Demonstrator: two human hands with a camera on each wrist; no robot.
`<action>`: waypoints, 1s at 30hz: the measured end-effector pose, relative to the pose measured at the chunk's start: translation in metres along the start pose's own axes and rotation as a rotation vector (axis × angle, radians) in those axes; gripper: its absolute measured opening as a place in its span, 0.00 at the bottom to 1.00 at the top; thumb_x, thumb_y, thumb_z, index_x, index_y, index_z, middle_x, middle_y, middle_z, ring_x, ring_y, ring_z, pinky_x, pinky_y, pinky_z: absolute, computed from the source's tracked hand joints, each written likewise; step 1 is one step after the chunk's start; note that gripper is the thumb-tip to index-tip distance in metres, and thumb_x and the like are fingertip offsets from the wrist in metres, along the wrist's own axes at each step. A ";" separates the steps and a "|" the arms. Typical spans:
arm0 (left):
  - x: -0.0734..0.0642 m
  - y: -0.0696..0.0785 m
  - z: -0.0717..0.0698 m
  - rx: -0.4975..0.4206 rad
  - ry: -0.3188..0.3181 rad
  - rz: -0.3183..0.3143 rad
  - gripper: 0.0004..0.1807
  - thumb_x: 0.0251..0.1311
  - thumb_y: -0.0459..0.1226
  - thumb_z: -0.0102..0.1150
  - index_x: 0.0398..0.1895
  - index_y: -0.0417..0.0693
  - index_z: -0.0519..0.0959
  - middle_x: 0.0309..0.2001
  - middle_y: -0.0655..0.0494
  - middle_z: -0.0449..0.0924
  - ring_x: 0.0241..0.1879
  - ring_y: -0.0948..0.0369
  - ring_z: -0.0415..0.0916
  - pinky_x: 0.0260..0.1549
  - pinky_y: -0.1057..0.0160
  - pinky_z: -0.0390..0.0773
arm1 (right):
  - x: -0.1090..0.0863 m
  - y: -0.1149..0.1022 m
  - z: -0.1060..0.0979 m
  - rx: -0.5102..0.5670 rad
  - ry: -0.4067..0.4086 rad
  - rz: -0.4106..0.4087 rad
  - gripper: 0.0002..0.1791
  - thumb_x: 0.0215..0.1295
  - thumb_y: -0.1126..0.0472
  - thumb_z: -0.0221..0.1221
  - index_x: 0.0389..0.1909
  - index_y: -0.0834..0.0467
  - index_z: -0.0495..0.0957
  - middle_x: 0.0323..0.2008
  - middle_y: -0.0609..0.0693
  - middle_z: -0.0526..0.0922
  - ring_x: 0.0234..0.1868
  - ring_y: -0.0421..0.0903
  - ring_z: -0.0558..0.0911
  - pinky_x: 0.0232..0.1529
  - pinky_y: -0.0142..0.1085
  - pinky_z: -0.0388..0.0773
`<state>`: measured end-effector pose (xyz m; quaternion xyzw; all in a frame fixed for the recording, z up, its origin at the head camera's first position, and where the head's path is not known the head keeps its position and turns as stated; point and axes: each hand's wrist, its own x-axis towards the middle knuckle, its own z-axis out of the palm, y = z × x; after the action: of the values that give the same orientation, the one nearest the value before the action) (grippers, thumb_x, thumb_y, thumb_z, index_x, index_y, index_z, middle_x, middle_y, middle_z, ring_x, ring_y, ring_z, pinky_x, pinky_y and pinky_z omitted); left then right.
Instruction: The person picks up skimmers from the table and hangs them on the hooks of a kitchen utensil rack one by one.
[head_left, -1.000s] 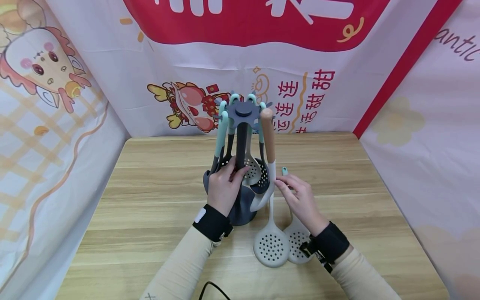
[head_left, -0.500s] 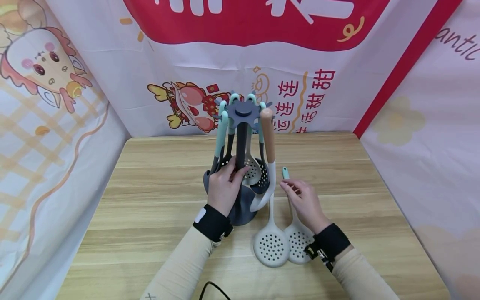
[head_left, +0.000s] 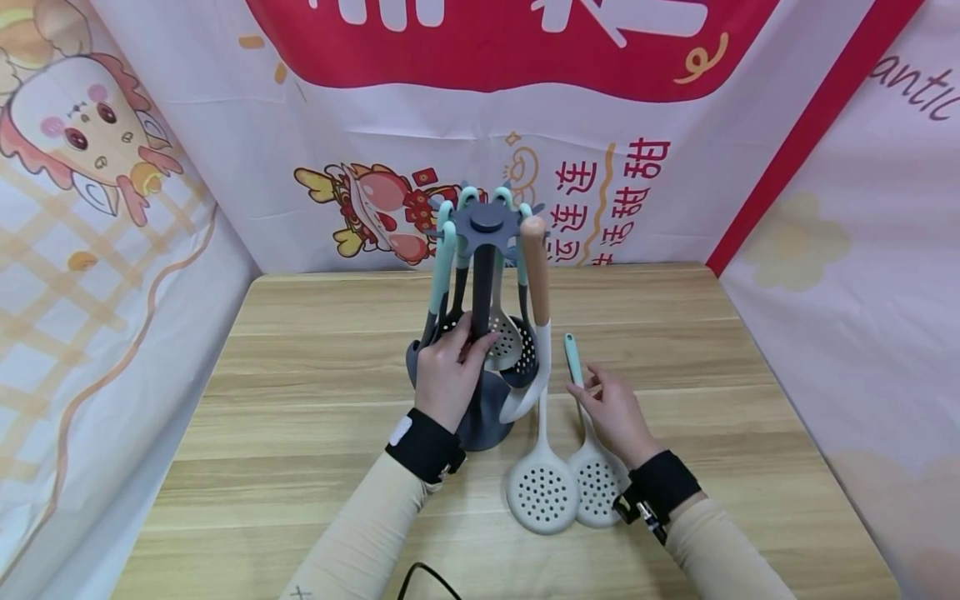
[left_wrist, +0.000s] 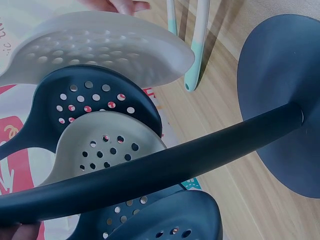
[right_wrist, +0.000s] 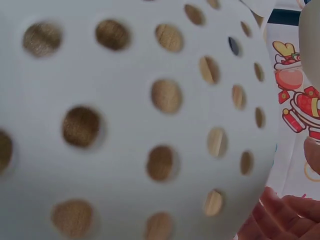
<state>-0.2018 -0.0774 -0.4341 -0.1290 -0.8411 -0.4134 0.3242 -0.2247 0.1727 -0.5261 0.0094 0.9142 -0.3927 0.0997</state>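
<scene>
My left hand (head_left: 448, 379) grips the dark pole (head_left: 483, 292) of an upright rotating utensil stand. Several mint-handled utensils hang from its top disc (head_left: 486, 223). A white utensil with a wood-coloured handle (head_left: 536, 275) hangs on the right side; the left wrist view shows holes in its white head (left_wrist: 100, 50). My right hand (head_left: 617, 408) is beside the mint handle of a pale skimmer (head_left: 596, 483) lying on the table, its fingers loosely bent; contact with the handle cannot be made out. A second pale skimmer (head_left: 543, 492) lies against it, its handle partly hidden behind the hanging utensil.
The wooden table (head_left: 300, 400) is backed by printed cloth (head_left: 420, 117), with more cloth at both sides. The stand's round dark base (left_wrist: 285, 90) rests on the table. A black cable (head_left: 427, 568) runs in at the front edge.
My right hand has drawn away from the hanging wood-handled utensil, moving right and slightly toward me beside the mint-handled skimmer. My left hand and the stand have stayed still.
</scene>
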 end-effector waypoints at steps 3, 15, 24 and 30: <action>0.000 0.000 0.000 -0.001 -0.003 -0.003 0.13 0.65 0.40 0.63 0.46 0.39 0.81 0.33 0.47 0.87 0.29 0.57 0.86 0.28 0.60 0.86 | 0.001 0.003 0.001 -0.009 -0.016 0.011 0.40 0.71 0.44 0.57 0.73 0.65 0.58 0.54 0.61 0.76 0.48 0.53 0.80 0.39 0.36 0.82; 0.001 0.000 0.000 0.000 0.000 -0.001 0.13 0.65 0.39 0.64 0.45 0.39 0.81 0.32 0.46 0.87 0.27 0.57 0.85 0.27 0.59 0.85 | 0.005 0.010 0.004 -0.009 -0.027 0.102 0.43 0.69 0.47 0.59 0.73 0.69 0.54 0.48 0.61 0.78 0.34 0.46 0.77 0.29 0.33 0.76; 0.000 -0.001 0.000 -0.003 -0.007 -0.006 0.13 0.65 0.39 0.63 0.45 0.39 0.81 0.33 0.46 0.87 0.27 0.57 0.85 0.27 0.59 0.85 | 0.005 0.017 0.010 0.045 -0.070 0.114 0.43 0.68 0.48 0.60 0.71 0.72 0.55 0.36 0.55 0.79 0.22 0.42 0.73 0.21 0.32 0.72; 0.001 0.000 0.000 -0.008 -0.005 -0.005 0.13 0.65 0.40 0.63 0.46 0.39 0.81 0.33 0.46 0.87 0.28 0.57 0.85 0.27 0.59 0.86 | 0.007 0.017 0.012 0.039 -0.093 0.152 0.43 0.69 0.48 0.60 0.72 0.70 0.55 0.34 0.53 0.78 0.21 0.41 0.72 0.20 0.31 0.70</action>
<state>-0.2022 -0.0777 -0.4336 -0.1291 -0.8407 -0.4171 0.3203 -0.2276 0.1755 -0.5480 0.0625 0.8974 -0.4018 0.1713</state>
